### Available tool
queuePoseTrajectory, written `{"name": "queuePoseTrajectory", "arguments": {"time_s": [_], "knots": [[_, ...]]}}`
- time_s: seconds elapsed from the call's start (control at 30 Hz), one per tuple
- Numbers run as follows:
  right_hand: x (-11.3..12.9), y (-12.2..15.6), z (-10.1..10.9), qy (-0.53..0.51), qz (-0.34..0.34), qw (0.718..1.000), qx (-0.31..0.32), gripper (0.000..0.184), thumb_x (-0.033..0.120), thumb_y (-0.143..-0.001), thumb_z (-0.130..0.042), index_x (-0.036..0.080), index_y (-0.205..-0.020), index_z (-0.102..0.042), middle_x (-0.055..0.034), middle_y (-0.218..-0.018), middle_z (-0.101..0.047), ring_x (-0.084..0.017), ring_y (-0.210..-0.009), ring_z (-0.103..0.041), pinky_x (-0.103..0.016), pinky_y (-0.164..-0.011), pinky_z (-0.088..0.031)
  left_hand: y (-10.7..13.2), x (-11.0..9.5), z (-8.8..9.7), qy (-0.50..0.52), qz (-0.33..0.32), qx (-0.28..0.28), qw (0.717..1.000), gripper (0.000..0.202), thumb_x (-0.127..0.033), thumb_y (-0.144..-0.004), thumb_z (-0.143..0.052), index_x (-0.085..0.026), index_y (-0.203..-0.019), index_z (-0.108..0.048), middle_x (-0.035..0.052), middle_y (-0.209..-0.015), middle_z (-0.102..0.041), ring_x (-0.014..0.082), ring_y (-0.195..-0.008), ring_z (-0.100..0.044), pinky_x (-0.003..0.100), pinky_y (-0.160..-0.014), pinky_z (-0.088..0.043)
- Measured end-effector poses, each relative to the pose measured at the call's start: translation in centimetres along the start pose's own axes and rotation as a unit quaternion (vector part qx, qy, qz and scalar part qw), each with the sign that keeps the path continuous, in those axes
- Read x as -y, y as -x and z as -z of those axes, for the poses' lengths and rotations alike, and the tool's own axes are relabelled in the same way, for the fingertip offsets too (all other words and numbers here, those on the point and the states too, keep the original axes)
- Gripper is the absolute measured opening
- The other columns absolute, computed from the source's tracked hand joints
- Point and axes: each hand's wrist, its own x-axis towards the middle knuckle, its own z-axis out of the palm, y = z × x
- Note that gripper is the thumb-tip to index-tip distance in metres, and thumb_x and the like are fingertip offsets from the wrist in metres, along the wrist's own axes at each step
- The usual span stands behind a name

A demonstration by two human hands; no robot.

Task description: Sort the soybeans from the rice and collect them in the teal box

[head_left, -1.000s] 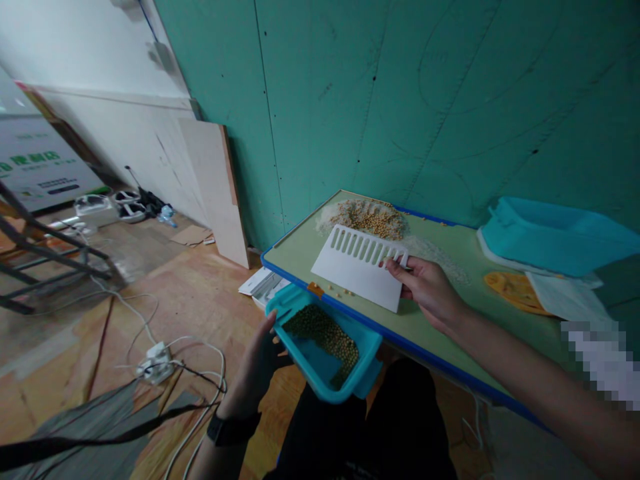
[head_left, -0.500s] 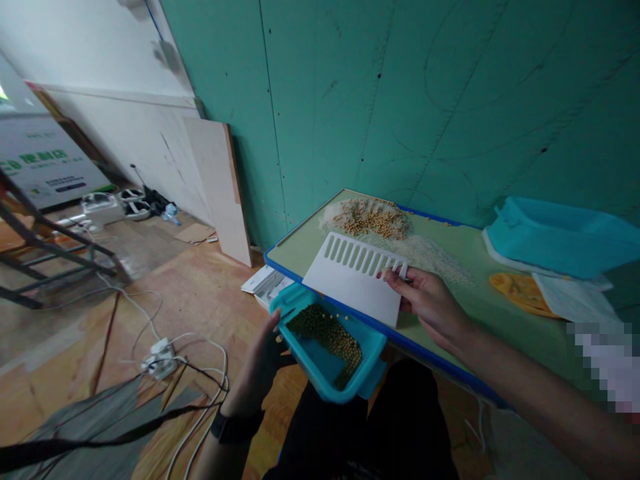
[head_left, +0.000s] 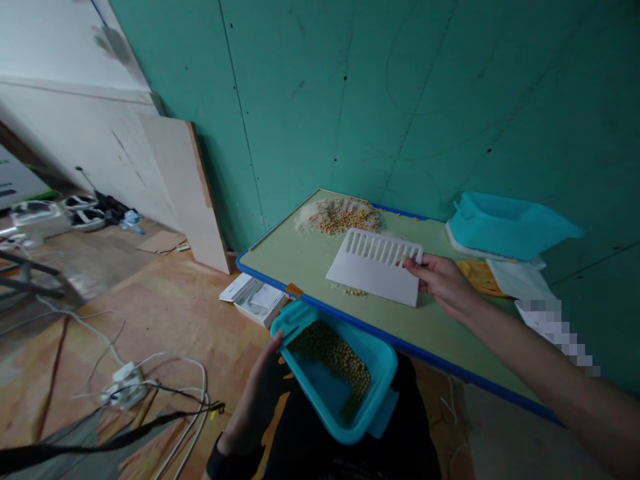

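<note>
My left hand grips the left rim of a teal plastic tub, held over my lap just below the table edge. Dark green beans and yellow soybeans lie in it. Between thumb and fingers, my right hand holds a white slotted scraper by its right end, over the table. Behind the scraper is a heap of soybeans mixed with pale grains. A few soybeans lie near the scraper's lower edge.
A second teal tub stands at the table's right, beside a yellow cloth and white sheets. The green wall borders the table. An open white box sits below the left corner. Cables and a power strip lie on the floor.
The scraper has moved away from the tub and further over the table, uncovering a few soybeans near the edge. The tub has come slightly lower and nearer to me. My view has turned right.
</note>
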Motion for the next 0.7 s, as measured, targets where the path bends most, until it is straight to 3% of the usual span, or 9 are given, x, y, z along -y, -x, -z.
{"name": "queuePoseTrajectory", "arguments": {"time_s": [0.1, 0.23, 0.7], "knots": [[0.0, 0.3, -0.6, -0.007, -0.007, 1.000, 0.010, 0.042, 0.054, -0.066, -0.087, 0.018, -0.085, -0.075, -0.0069, -0.083, -0.078, -0.021, -0.071, -0.071, -0.029, -0.058, -0.056, 0.0, -0.1, -1.0, -0.003, -0.008, 0.007, 1.000, 0.041, -0.039, -0.095, -0.062, -0.018, -0.131, -0.061, 0.0118, -0.133, -0.063, 0.0267, -0.111, -0.065, 0.049, -0.092, -0.056], [0.4, 0.6, -1.1, -0.013, -0.014, 1.000, 0.021, 0.041, 0.052, -0.065, -0.088, 0.018, -0.084, -0.075, -0.0054, -0.080, -0.077, -0.019, -0.069, -0.069, -0.027, -0.057, -0.055, 0.3, -0.3, -1.9, -0.005, -0.018, 0.011, 1.000, 0.041, -0.037, -0.095, -0.063, -0.019, -0.131, -0.061, 0.0119, -0.134, -0.062, 0.0268, -0.111, -0.065, 0.049, -0.092, -0.056], [0.7, 1.3, -1.4, -0.009, -0.015, 0.999, 0.046, 0.052, 0.060, -0.059, -0.088, 0.017, -0.086, -0.076, -0.0069, -0.084, -0.077, -0.019, -0.070, -0.068, -0.029, -0.060, -0.054, 0.3, -0.5, -2.2, -0.005, -0.034, 0.006, 0.999, 0.041, -0.037, -0.095, -0.063, -0.019, -0.132, -0.061, 0.0122, -0.135, -0.062, 0.0270, -0.113, -0.064, 0.050, -0.094, -0.056]]}}
